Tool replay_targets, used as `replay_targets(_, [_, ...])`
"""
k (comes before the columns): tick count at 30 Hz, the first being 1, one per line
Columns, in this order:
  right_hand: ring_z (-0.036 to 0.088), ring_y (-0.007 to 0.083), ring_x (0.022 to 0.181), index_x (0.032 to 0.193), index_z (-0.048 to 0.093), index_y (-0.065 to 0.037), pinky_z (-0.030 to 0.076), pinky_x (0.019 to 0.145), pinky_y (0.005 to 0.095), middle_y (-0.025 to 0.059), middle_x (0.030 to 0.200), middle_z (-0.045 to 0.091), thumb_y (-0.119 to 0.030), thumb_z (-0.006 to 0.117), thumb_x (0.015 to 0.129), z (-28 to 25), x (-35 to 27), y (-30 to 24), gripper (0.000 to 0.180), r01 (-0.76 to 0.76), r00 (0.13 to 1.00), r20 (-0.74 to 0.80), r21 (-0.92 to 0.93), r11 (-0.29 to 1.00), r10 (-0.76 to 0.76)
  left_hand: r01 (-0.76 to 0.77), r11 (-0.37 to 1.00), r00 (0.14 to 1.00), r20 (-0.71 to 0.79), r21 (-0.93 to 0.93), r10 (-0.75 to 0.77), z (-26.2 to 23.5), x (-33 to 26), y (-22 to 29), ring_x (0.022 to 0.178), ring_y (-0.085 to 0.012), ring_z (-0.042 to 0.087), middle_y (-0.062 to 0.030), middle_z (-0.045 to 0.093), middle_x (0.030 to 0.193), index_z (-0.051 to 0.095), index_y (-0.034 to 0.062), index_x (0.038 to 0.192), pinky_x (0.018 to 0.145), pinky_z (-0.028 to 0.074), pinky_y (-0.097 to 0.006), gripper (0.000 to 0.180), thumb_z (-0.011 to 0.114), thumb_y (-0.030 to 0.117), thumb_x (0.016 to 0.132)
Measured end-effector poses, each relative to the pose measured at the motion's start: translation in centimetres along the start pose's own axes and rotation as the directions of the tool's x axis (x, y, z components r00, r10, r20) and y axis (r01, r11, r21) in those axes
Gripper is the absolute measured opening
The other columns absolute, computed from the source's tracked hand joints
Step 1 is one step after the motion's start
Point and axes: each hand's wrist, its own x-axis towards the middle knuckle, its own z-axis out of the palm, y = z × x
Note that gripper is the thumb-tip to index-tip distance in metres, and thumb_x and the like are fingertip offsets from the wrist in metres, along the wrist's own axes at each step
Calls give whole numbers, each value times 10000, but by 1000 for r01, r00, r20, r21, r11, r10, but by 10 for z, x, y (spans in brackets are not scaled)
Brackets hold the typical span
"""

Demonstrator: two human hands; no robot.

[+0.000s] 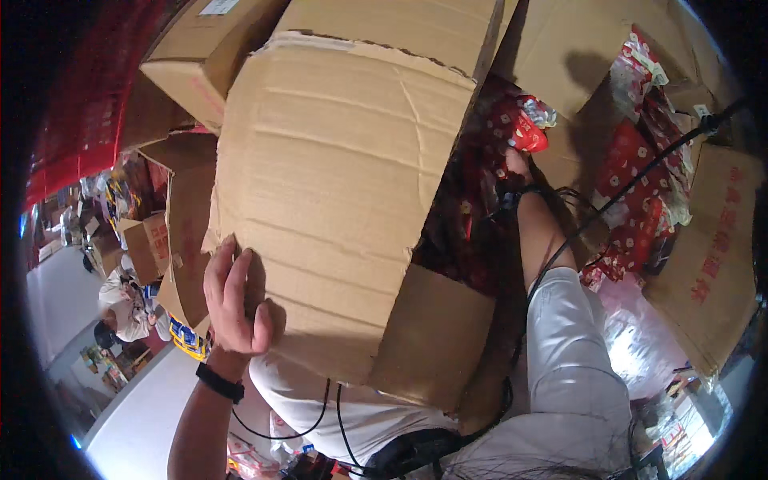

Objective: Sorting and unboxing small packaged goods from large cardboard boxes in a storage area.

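Observation:
A large brown cardboard flap (pixel 328 152) of a carton fills the middle of the head view, creased across and torn along its far edge. Against its near left edge lies my left hand (pixel 232 308), fingers stretched out on the cardboard, with a black band on the wrist. My right hand (pixel 518 164) reaches down into the opening right of the flap. Its fingers are partly hidden and appear closed on the near end of a shiny red packet (pixel 524 132) with a silvery end. More dark red wrapping (pixel 472 208) lies below it.
Opened cartons (pixel 188 216) stand at the left, another box (pixel 200 60) beyond. Red patterned packaging (pixel 632 168), a printed cardboard panel (pixel 708 248) and clear plastic (pixel 632 328) lie at the right. A black cable (pixel 640 176) crosses above my right forearm. Another person (pixel 124 308) is at far left.

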Motion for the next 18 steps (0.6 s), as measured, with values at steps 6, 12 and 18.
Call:
replay_targets(6, [642, 269, 1018, 1262, 632, -60, 505, 896, 396, 75, 1186, 673, -284, 566, 971, 7, 10, 22, 373, 434, 894, -10, -224, 873, -447, 25, 1000, 999, 27, 10, -25, 2, -7, -1, 1350, -462, 405, -321, 409, 1452, 471, -40, 1386, 1123, 326, -542, 654, 475, 373, 879])
replay_targets(12, [646, 300, 993, 1226, 622, -41, 532, 853, 389, 121, 1153, 673, -360, 574, 970, 2, 23, -13, 411, 24, 998, 54, 15, 1000, -25, -3, 1000, 999, 33, 8, 2, 0, -4, -1, 1346, -461, 409, -321, 399, 1462, 463, -51, 1392, 1117, 329, -535, 669, 485, 341, 850])
replay_targets(18, [664, 252, 858, 1156, 631, -81, 561, 772, 421, 96, 999, 695, -271, 570, 968, -15, -34, -130, 274, -399, 917, 396, 905, 147, 50, -48, 998, 998, -53, -35, 46, 0, 1, 1, 1284, -453, 462, -303, 434, 1441, 492, -26, 1380, 1080, 352, -527, 673, 516, 325, 807])
